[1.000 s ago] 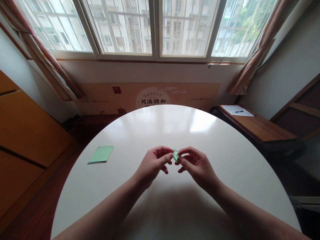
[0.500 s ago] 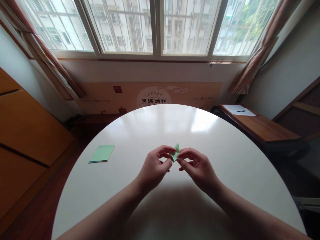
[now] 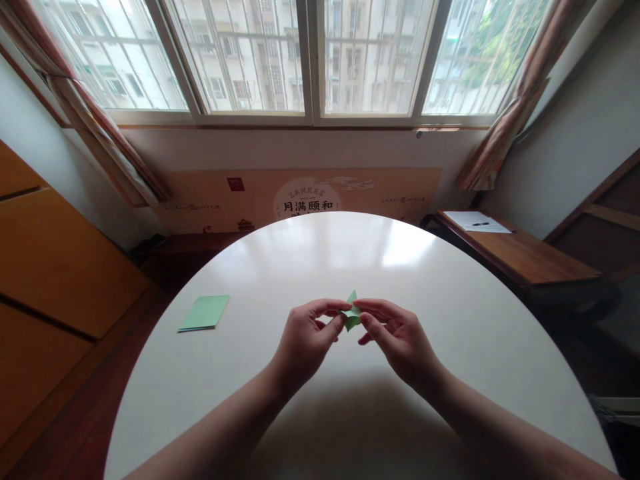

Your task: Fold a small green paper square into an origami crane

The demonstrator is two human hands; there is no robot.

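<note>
Glossy white table (image 3: 280, 267), pointed green paper (image 3: 353, 313)

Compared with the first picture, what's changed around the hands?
The folded green paper has been turned or opened: more shows between the fingers, with one point toward the window and another toward the person. Neither the left hand nor the right hand has visibly let go. The stack of square paper stays put on the white table.

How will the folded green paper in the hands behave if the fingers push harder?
Probably light: the folded green paper is small and held by fingertips. Its thin projecting points would likely bend easily.
</note>
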